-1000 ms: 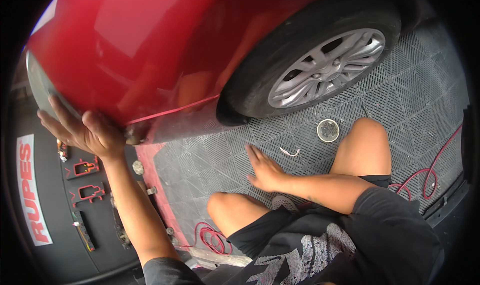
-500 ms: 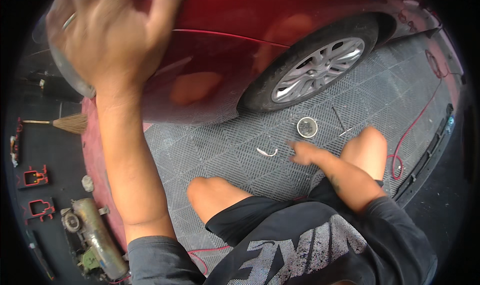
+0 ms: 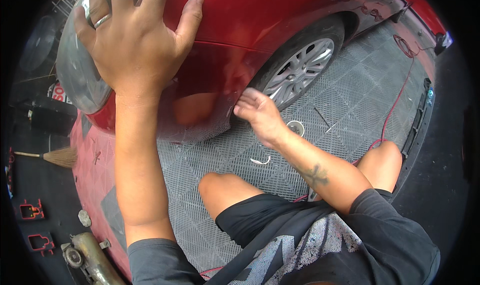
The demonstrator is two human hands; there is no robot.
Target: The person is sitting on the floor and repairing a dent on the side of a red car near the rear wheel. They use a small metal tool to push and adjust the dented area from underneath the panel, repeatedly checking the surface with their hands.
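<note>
My left hand (image 3: 137, 50) is spread out against the red car body panel (image 3: 230, 20), beside a clear lamp lens (image 3: 80, 70). It holds nothing, and a ring shows on one finger. Lower down, my right hand (image 3: 257, 112) is at the rear edge of the red bumper (image 3: 200, 90), where it meets the wheel arch. Its fingers are bent together over that edge; the fingertips are partly hidden. Just behind this hand is the car wheel (image 3: 305, 60) with its silver rim.
On the grey grid floor (image 3: 225, 157) lie a small round bowl (image 3: 295, 128), a T-handled tool (image 3: 324, 119) and a white curved piece (image 3: 261, 161). A red hose (image 3: 395, 102) runs along the right. A broom (image 3: 60, 157) and a metal cylinder (image 3: 95, 257) are at the left.
My right hand has risen from above the floor by the bowl to the bumper's edge at the wheel arch. My left hand stays raised at the panel; the view has shifted.
</note>
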